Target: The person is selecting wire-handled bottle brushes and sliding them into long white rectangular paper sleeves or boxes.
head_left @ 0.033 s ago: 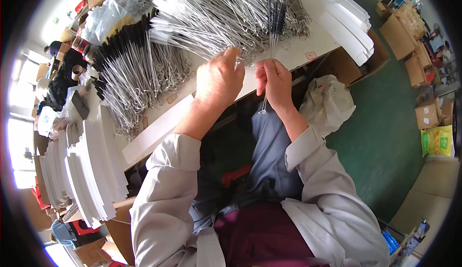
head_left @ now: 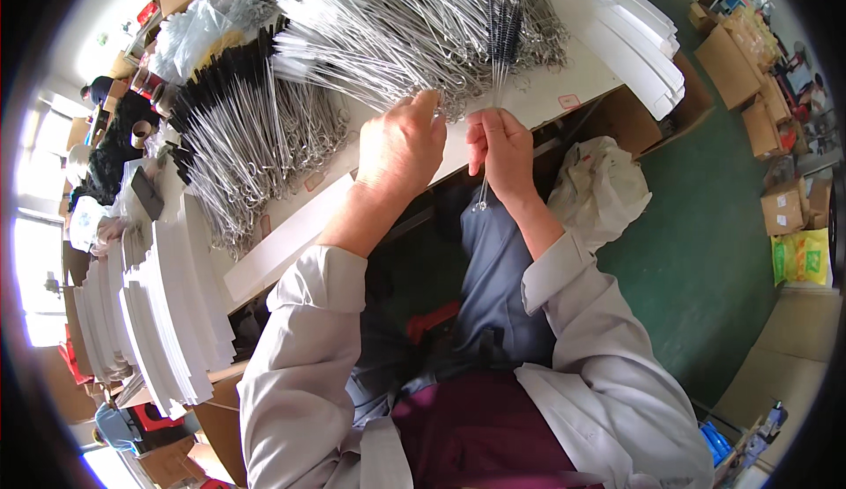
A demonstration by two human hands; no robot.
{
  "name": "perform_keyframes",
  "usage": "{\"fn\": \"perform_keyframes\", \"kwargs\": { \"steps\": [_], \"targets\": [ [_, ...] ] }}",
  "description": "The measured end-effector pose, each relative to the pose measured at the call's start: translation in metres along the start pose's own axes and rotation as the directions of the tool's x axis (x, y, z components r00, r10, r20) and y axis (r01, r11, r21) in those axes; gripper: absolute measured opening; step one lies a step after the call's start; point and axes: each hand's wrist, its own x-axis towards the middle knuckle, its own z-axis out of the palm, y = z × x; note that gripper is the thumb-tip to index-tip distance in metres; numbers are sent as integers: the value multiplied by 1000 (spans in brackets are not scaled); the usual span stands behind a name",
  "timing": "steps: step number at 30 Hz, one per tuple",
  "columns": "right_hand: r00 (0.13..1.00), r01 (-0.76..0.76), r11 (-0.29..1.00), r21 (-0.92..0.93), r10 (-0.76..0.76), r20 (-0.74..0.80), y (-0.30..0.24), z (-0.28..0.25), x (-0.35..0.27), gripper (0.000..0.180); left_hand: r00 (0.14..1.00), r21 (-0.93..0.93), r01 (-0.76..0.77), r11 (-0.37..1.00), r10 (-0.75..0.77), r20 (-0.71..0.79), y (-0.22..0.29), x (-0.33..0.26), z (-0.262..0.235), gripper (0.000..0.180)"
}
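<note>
My right hand (head_left: 502, 150) is closed around a few thin wire brushes. Their black bristles (head_left: 504, 33) point up and away over the table, while the small wire loops (head_left: 480, 205) hang below my fist. Close beside it, my left hand (head_left: 401, 147) has its fingers curled at the near edge of a big heap of pale-bristled wire brushes (head_left: 388, 35). What those fingertips pinch is mostly hidden behind the hand. Farther left lies a second heap of wire brushes with black bristles (head_left: 256, 128), looped ends toward me.
Stacks of white card strips stand at the left (head_left: 167, 304) and far right (head_left: 626, 31) of the white table (head_left: 590, 70). Plastic bags (head_left: 198, 35) lie at the back left. A white sack (head_left: 604, 185) is right of my knee. Cardboard boxes (head_left: 784, 207) line the green floor's right side.
</note>
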Motion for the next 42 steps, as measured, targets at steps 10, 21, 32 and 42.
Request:
{"fn": "perform_keyframes", "kwargs": {
  "steps": [10, 21, 32, 42],
  "targets": [
    [1000, 16, 1000, 1, -16, 11, -1, 0, 0, 33, 1000, -80, -31, 996, 31, 1, -8, 6, -2, 13],
    [985, 146, 989, -5, -145, 95, -35, 15, -18, 34, 966, -428, -18, 904, -95, -241, 4, 10, -73, 6],
    [953, -239, 960, 147, 202, 226, -58, 83, 63, 29, 929, -722, -153, 675, -152, -339, -6, 10, -148, 13],
    [965, -224, 969, 105, 205, 165, -51, 91, 64, 28, 861, -763, -240, 600, -232, -453, -47, -38, -275, 28]
  ]
}}
